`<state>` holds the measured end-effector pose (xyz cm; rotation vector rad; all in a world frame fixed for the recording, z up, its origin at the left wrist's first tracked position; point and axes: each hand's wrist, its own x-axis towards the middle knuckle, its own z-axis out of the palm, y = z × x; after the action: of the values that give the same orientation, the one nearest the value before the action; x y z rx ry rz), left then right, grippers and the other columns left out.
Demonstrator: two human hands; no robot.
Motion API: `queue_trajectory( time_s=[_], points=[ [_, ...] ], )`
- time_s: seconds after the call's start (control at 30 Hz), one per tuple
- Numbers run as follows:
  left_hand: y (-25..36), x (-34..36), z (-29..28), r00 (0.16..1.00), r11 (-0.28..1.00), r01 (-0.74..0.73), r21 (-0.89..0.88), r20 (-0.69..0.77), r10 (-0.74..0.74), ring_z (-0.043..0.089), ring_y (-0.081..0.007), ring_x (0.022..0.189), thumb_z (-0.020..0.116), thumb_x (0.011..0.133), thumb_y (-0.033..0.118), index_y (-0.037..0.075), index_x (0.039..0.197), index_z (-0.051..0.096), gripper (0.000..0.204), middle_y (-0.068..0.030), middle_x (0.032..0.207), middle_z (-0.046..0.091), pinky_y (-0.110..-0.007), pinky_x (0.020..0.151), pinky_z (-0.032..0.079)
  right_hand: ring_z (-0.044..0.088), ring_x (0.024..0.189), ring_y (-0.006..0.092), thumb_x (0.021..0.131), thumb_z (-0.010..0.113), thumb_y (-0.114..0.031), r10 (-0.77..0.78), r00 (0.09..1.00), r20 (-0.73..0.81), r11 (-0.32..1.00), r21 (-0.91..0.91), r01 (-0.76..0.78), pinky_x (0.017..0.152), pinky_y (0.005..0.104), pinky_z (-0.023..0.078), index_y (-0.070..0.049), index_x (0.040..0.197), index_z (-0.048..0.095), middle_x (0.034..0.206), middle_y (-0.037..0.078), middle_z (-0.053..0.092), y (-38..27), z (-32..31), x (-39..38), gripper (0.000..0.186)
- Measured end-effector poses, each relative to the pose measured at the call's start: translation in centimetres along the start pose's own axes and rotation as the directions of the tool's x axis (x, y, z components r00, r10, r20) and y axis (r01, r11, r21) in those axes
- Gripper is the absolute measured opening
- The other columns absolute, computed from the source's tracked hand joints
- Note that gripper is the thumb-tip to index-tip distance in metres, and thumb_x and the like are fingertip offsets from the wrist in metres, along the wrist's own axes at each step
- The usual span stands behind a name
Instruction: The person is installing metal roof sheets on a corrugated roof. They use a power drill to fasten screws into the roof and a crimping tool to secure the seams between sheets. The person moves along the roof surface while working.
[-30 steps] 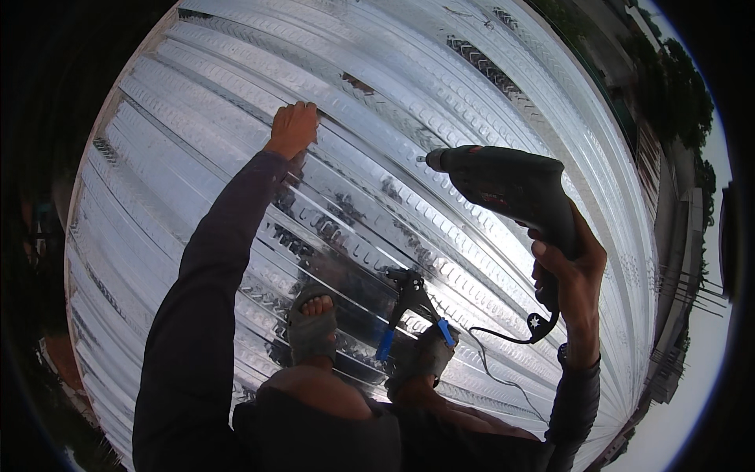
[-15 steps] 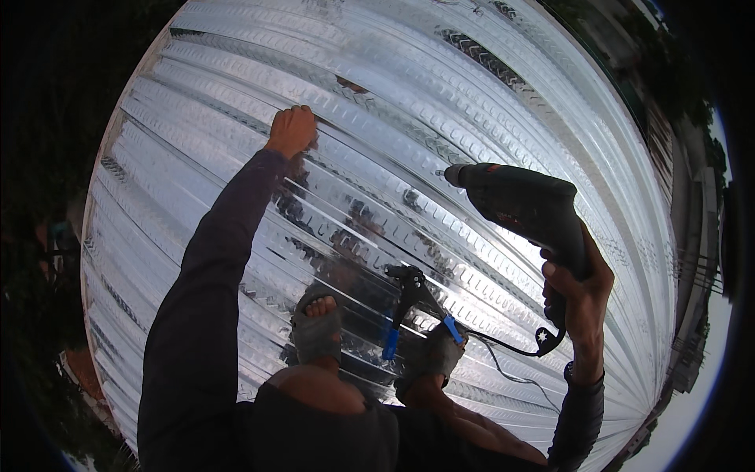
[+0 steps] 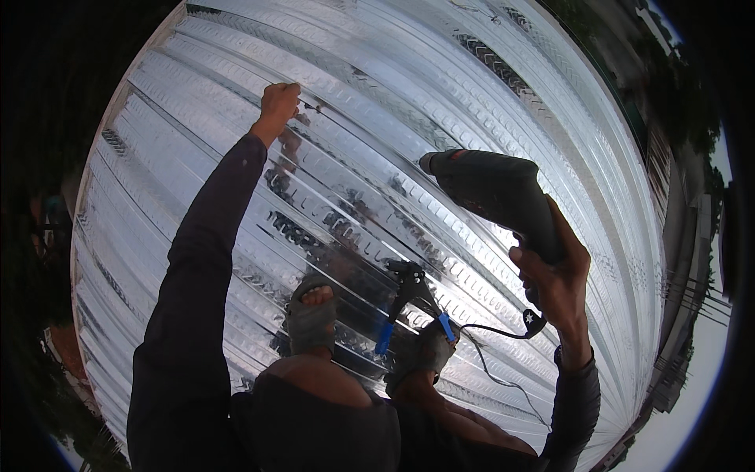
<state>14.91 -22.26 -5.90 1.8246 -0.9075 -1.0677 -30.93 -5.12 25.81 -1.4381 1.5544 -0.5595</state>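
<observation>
Left hand (image 3: 281,102) was curled at a seam in the ribbed metal sheeting (image 3: 149,181), no telling if it pinched anything. Hand riveter (image 3: 409,288) sat by the feet (image 3: 312,322), probably light and stiff, best grabbed by its blue grips (image 3: 384,338). Corded drill (image 3: 489,189) hung above the sheeting, likely nose-heavy; the right hand (image 3: 562,285) wrapped its pistol handle (image 3: 541,233), ideal spot.

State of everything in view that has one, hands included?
Drill: held up, bit end toward upper left; can't tell if running.
Right hand: closed around the drill's handle.
Left hand: fingers curled, out by a seam; can't tell if it grips anything.
Blue-handled tool: by the feet, not in either hand, handles spread apart.
Black cord: slack, curving from the drill's base.
Ribbed metal sheeting: shiny, reflecting.
</observation>
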Motion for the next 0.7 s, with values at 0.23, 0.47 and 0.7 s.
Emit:
queue_trajectory(
  time_s=[0.23, 0.47, 0.7],
  points=[
    [1.4, -1.7, -0.6, 0.985, 0.945, 0.107, -0.309, 0.164, -0.057, 0.067, -0.0204, 0.092, 0.059, 0.096, 0.023, 0.001, 0.118, 0.069, 0.033, -0.0127, 0.105, 0.071, -0.034, 0.078, 0.054, 0.057, 0.06, 0.0065, 0.086, 0.073, -0.004, -0.146, 0.985, 0.09, 0.986, 0.097, 0.137, 0.049, 0.0243, 0.045, -0.003, 0.139, 0.059, 0.082, 0.0, 0.063, -3.9, 9.1, 6.0, 0.055],
    [-2.8, 2.2, -1.2, 0.939, 0.873, -0.328, 0.362, 0.23, 0.257, 0.066, -0.0293, 0.115, 0.061, 0.087, 0.01, 0.002, 0.126, 0.068, 0.04, -0.0166, 0.122, 0.07, -0.038, 0.099, 0.051, 0.057, 0.058, 0.0087, 0.085, 0.076, -0.01, -0.219, 0.964, 0.152, 0.976, 0.032, 0.217, 0.047, 0.0268, 0.045, -0.001, 0.147, 0.051, 0.081, 0.002, 0.064, -5.5, 15.8, 10.2, 0.067],
    [-0.2, -1.0, -1.0, 0.969, 0.86, -0.249, 0.445, 0.12, 0.218, 0.065, -0.0344, 0.116, 0.06, 0.083, 0.004, 0.007, 0.116, 0.072, 0.036, -0.0175, 0.121, 0.07, -0.042, 0.1, 0.051, 0.061, 0.063, 0.0134, 0.084, 0.078, -0.011, -0.208, 0.967, 0.144, 0.964, -0.137, 0.228, 0.056, 0.0294, 0.05, 0.005, 0.149, 0.045, 0.091, 0.01, 0.071, -6.3, 17.2, 11.2, 0.074]
  ],
)
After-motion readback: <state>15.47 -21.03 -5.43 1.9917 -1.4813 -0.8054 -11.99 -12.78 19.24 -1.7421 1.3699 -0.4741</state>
